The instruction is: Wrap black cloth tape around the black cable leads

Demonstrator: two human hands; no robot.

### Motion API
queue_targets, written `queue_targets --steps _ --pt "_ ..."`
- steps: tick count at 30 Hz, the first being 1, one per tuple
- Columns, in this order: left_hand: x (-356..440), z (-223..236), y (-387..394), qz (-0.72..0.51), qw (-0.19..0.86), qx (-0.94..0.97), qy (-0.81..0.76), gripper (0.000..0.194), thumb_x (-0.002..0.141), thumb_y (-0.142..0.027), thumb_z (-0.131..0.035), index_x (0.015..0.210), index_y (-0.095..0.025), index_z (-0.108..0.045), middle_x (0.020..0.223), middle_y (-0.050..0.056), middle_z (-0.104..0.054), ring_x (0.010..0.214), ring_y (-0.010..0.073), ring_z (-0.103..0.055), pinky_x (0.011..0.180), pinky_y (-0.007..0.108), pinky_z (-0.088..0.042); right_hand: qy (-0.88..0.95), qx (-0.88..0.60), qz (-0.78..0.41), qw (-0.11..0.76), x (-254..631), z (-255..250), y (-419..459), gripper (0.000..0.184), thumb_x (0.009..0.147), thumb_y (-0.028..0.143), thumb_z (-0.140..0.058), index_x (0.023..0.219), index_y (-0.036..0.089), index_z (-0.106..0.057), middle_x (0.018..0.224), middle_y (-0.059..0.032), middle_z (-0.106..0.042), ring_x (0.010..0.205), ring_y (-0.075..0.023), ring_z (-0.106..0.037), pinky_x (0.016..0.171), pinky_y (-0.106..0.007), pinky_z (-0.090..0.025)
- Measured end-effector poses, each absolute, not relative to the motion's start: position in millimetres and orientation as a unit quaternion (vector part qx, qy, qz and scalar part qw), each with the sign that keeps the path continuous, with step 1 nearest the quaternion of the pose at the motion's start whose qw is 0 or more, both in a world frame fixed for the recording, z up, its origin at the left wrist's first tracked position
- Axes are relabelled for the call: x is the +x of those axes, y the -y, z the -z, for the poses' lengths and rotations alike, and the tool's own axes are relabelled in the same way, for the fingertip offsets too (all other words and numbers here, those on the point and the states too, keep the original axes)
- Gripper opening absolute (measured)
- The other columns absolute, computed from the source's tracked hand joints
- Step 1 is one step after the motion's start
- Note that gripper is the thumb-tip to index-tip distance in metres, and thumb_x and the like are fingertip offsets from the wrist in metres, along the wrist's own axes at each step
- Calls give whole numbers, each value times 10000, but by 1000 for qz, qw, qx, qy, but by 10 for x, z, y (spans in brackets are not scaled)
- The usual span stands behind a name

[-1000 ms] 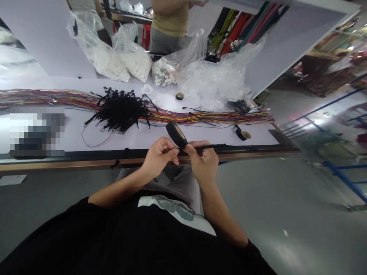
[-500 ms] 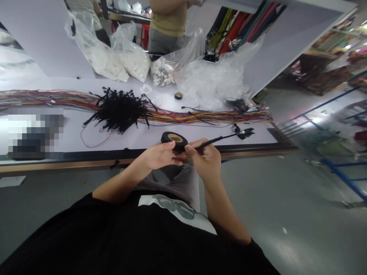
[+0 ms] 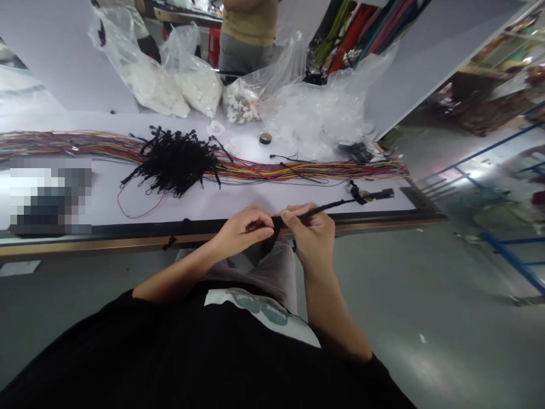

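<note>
My right hand (image 3: 315, 230) is closed around a cable wrapped in black tape (image 3: 327, 205), thumb and forefinger pinching it near its left end. The cable slants up to the right over the table and ends in black connectors (image 3: 385, 195). My left hand (image 3: 249, 230) is beside it with curled fingers, thumb and fingertips pinched at the roll of black tape (image 3: 269, 243). That roll hangs dark and nearly edge-on between my hands, partly hidden by the left fingers. Both hands are at the table's front edge, above my lap.
A heap of black taped wire ends (image 3: 176, 162) lies on a long bundle of coloured wires (image 3: 298, 170) across the table (image 3: 238, 199). Behind are a small tape roll (image 3: 265, 138) and clear plastic bags of white parts (image 3: 242, 102). A person (image 3: 249, 28) stands beyond the opening.
The tape roll has turned from lying flat above my left fingers to hanging edge-on below them. My left fingers have curled in, and my right hand with the cable has shifted slightly right.
</note>
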State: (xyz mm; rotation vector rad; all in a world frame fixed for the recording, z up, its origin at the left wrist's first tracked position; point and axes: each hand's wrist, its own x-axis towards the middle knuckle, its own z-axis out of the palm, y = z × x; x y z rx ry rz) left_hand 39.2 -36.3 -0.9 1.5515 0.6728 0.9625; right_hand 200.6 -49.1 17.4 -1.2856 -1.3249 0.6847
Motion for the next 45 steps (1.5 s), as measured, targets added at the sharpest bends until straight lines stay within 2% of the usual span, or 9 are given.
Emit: queue_targets --steps 6,13,19,24,29,33,36,40,45 --pt "542 -57 343 -417 458 689 -377 149 691 -201 -620 778 -189 -500 714 -41 -514 656 91 -481 633 219 -407 574 -525 -262 571 1950 -209 525 192 675 331 -701 616 219 -557 724 4 -684 726 -158 -639 719 -319 -493" --pt "548 -73 361 -431 312 739 -414 31 786 -204 -531 804 -204 -556 760 -7 -602 674 116 -517 646 235 -408 535 -543 -210 612 1837 -179 551 216 706 348 -684 626 217 -532 691 6 -666 700 -147 -625 703 -307 -494" --pt "529 -43 349 -426 239 760 -429 129 831 -246 -502 795 -200 -616 806 43 -659 758 167 -576 695 272 -427 520 -581 -217 587 1827 -136 548 224 722 392 -669 654 207 -561 665 22 -643 650 -136 -597 674 -293 -469" --pt "505 -91 348 -428 324 715 -449 112 798 -228 -539 723 -197 -616 732 14 -657 696 145 -577 670 257 -425 595 -586 -249 490 1896 -232 556 183 742 396 -624 753 217 -589 712 19 -627 661 -139 -580 656 -286 -456" --pt "505 -151 364 -429 548 566 -442 75 744 -222 -584 694 -169 -567 464 -49 -526 434 88 -489 469 202 -363 693 -579 -257 346 2019 -237 565 144 772 335 -561 854 222 -596 806 -18 -624 751 -178 -594 691 -321 -476" --pt "559 -123 367 -441 672 455 -384 189 725 -265 -621 614 -151 -518 369 -66 -446 326 49 -388 368 168 -275 730 -572 -237 290 2066 -196 583 303 820 299 -497 1099 224 -591 985 -61 -677 872 -207 -626 785 -359 -486" --pt "577 -65 334 -435 733 383 -355 258 676 -289 -673 570 -143 -488 387 -77 -425 294 17 -325 319 154 -197 745 -590 -172 260 2057 -184 589 342 860 297 -456 1165 225 -590 1076 -81 -695 931 -229 -639 808 -367 -475" --pt "534 -14 279 -405 774 363 -323 236 648 -298 -696 653 -126 -534 518 -42 -541 337 25 -422 323 150 -282 754 -608 -95 229 2046 -199 572 329 891 327 -426 1108 211 -644 1005 -87 -724 916 -243 -650 799 -355 -466" --pt "483 -77 272 -385 705 495 -332 187 694 -260 -666 755 -140 -537 522 -55 -548 419 45 -497 424 160 -411 769 -593 -85 224 2045 -223 532 340 908 309 -384 1121 208 -629 1024 -88 -716 930 -226 -645 780 -321 -469"
